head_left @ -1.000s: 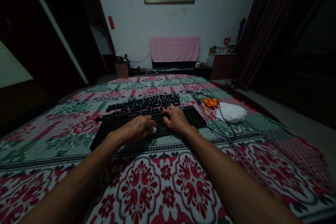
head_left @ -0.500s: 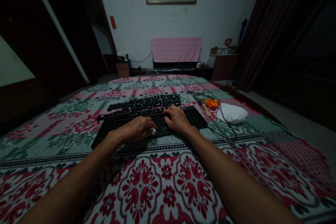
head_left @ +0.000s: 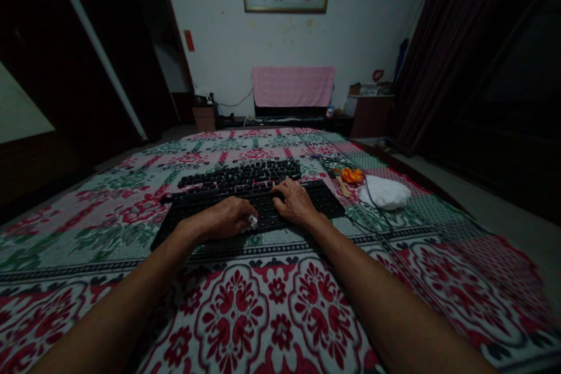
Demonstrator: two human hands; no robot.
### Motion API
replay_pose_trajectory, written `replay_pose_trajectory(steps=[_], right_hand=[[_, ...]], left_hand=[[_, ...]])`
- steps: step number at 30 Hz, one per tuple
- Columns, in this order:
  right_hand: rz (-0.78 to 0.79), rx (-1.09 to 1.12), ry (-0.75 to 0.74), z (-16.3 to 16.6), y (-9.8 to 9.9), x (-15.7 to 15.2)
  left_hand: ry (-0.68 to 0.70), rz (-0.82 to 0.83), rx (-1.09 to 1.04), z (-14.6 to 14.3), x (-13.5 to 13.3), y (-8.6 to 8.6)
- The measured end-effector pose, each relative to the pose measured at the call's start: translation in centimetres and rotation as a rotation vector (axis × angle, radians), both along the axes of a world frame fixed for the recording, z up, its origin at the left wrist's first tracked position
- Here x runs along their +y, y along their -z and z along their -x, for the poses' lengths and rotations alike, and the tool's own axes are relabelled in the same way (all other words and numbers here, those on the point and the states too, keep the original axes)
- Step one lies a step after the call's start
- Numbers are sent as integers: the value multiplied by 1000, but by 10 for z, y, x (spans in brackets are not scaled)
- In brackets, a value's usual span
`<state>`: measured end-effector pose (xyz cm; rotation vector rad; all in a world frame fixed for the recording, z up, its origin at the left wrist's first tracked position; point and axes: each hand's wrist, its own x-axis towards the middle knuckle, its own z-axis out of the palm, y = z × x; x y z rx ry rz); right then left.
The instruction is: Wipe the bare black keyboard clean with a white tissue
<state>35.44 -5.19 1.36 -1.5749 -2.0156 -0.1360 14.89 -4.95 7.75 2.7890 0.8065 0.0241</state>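
Note:
A black keyboard base (head_left: 324, 197) with its keycaps off lies across the patterned bedspread, its key posts bare. Behind it, loose black keycaps (head_left: 241, 175) are laid out in rows. My left hand (head_left: 230, 214) is closed over the base's left-middle part, pinching a small white wad (head_left: 252, 221) that looks like tissue or cotton. The wad is at the base's near edge; its contact with the base is unclear. Palm down on the base, right of centre, my right hand (head_left: 295, 201) rests with fingers bent and thumb apart, nothing visible in it.
Right of the keyboard lie an orange coiled bundle (head_left: 352, 175), a wooden-coloured flat handle (head_left: 343, 187), a white cloth-like bundle (head_left: 385, 191) and a dark cable (head_left: 374, 204). Red-patterned bedspread (head_left: 280, 304) spreads underneath. Against the far wall hangs a pink cloth (head_left: 293, 86) over a dark screen.
The camera view has tilted slightly. My left hand with the white wad has shifted a little left and nearer; my right hand stays at nearly the same place on the base.

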Motion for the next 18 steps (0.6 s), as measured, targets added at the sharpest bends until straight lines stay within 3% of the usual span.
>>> replay_pose_trajectory(steps=[18], right_hand=[[5, -12, 21, 1, -2, -3]], left_hand=[[-36, 100, 41, 8, 14, 8]])
